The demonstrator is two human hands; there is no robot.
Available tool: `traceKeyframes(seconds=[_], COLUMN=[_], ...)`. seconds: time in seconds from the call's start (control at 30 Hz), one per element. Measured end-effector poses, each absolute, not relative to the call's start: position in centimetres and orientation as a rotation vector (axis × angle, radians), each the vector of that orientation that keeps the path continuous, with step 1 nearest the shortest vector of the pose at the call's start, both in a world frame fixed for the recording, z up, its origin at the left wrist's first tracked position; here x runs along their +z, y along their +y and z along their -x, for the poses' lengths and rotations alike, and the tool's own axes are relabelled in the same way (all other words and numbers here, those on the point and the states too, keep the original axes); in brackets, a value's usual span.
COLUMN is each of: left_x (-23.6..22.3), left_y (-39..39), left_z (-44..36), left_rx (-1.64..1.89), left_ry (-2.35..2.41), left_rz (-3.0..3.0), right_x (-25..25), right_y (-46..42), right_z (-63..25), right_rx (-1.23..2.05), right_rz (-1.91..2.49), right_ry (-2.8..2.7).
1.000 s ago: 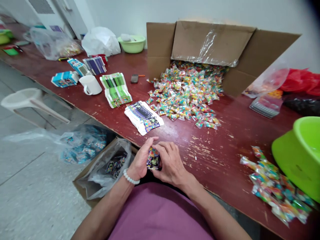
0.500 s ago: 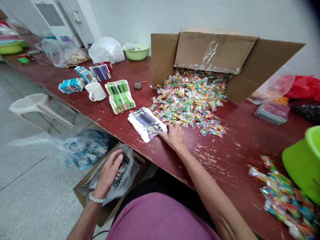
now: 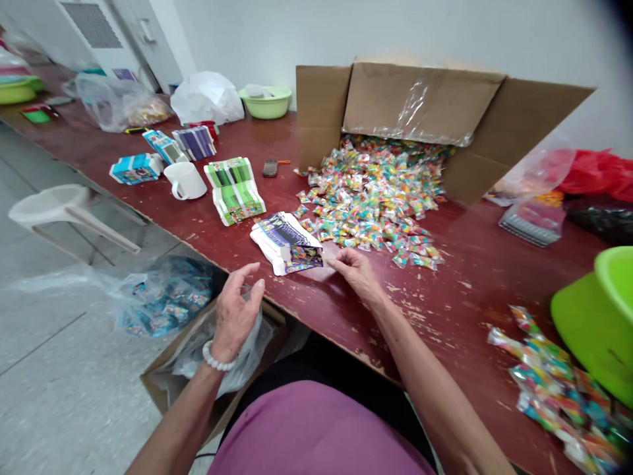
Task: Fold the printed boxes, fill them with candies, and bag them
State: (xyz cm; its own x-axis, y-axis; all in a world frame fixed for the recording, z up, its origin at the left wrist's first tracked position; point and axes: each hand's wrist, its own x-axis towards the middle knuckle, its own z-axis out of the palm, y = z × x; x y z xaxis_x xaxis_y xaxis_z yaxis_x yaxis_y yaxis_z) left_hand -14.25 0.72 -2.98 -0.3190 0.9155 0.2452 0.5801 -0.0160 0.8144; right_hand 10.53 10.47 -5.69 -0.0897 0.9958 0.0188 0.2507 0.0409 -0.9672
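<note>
My right hand pinches the near end of a small printed candy carton, blurred by motion. The carton is partly raised off a flat stack of purple-and-black cartons on the table. My left hand is open, fingers apart and holding nothing, in front of the table edge. Below it is a clear plastic bag lining a cardboard box. Just beyond my right hand lies a heap of wrapped candies, spilling from a large open carton.
Green flat cartons, a white mug and blue cartons stand to the left. More wrapped candies lie by a green tub at the right. A white stool and a bag of blue packs are on the floor.
My left hand has come up out of the lined box, leaving the dark printed carton it was touching. My right hand has lifted a carton's end from the stack.
</note>
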Motion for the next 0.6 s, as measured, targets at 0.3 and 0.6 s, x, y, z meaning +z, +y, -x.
traceKeyframes(seconds=[0.3, 0.6], left_x=[0.5, -1.5], left_y=[-0.2, -2.9], left_z=[9.8, 6.1], left_rx=[0.618, 0.547], left_ry=[0.781, 0.528], left_rz=[-0.847, -0.653], right_x=[-1.2, -0.1], right_y=[4.6, 1.7], right_z=[-13.6, -12.9], right_rx=[1.609, 1.718], right_rz=[0.929, 0.925], right_ry=[-1.439, -1.325])
